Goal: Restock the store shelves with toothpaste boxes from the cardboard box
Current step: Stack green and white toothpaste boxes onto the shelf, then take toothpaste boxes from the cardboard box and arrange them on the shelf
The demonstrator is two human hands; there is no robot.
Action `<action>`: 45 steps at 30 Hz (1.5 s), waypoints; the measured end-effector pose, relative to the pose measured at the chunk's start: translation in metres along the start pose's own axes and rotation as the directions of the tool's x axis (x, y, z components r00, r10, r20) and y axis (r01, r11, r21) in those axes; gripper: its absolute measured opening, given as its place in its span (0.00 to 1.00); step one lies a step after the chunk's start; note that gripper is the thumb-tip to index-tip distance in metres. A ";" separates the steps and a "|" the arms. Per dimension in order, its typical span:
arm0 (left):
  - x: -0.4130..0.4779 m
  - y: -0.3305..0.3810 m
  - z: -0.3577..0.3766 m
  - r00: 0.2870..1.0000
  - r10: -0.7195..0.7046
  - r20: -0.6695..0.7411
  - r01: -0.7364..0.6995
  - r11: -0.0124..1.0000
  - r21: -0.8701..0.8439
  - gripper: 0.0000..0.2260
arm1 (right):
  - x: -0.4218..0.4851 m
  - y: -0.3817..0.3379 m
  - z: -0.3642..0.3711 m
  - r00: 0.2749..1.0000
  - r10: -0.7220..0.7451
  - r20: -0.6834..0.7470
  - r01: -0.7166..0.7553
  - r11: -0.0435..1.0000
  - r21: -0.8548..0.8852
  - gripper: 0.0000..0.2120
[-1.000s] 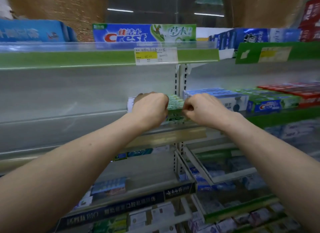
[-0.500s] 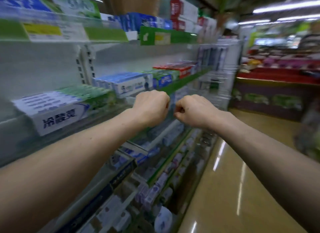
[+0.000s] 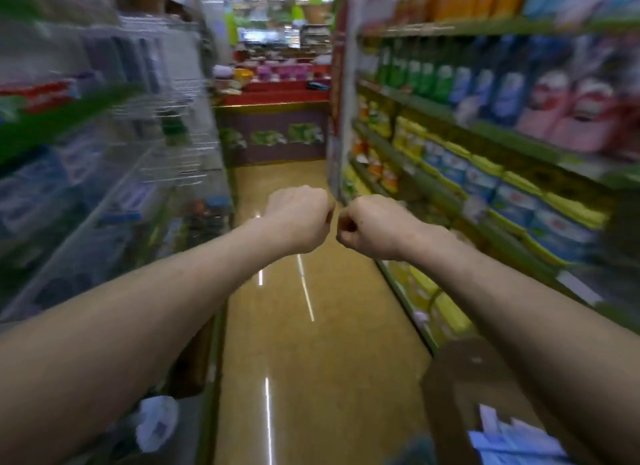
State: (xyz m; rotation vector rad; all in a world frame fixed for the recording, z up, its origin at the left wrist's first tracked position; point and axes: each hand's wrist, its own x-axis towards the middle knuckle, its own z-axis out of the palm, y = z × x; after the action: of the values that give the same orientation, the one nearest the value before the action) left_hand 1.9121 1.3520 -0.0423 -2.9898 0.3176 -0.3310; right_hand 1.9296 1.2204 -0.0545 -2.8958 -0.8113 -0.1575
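Toothpaste boxes (image 3: 512, 442) show as pale blue and white shapes at the bottom right edge of your view, too blurred to read. They lie inside the brown cardboard box (image 3: 457, 388), which stands on the floor (image 3: 294, 360) against the foot of the right-hand shelves (image 3: 485, 129). Your right forearm crosses above them, and they are well apart from both hands, low and near your body, while the hands are stretched out ahead of you.

Your right hand (image 3: 370, 227) is curled into a fist with nothing in it, knuckles turned toward the left. Your left hand (image 3: 298, 219) is also a fist and holds nothing, with its back facing up. The two fists are level, just beside each other over the middle of the aisle, with only a thin gap between them.

You face straight down the aisle. The left-hand shelves (image 3: 104, 194) run along your left arm, and their stock is smeared into blue, white and red streaks behind clear fronts, so you cannot tell one pack from another. The right-hand shelves carry green and blue bottles, pink packs and rows of yellow and blue packets. A white plastic bag (image 3: 157, 419) lies low on the left under your left forearm. A red counter (image 3: 277, 97) with bright goods closes the far end of the aisle. Ceiling lights reflect as thin white streaks on the glossy tan floor.
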 end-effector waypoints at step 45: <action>-0.048 0.501 0.440 0.516 0.548 0.658 -0.515 0.813 -0.272 0.14 | -0.394 0.341 0.405 0.549 0.634 0.545 -0.769 0.639 0.032 0.20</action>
State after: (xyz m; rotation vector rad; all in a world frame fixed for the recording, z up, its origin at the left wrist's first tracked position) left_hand 1.8689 0.9169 -0.5475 -2.5669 1.0981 0.9008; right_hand 1.7992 0.7928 -0.5401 -2.7382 0.3746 0.7453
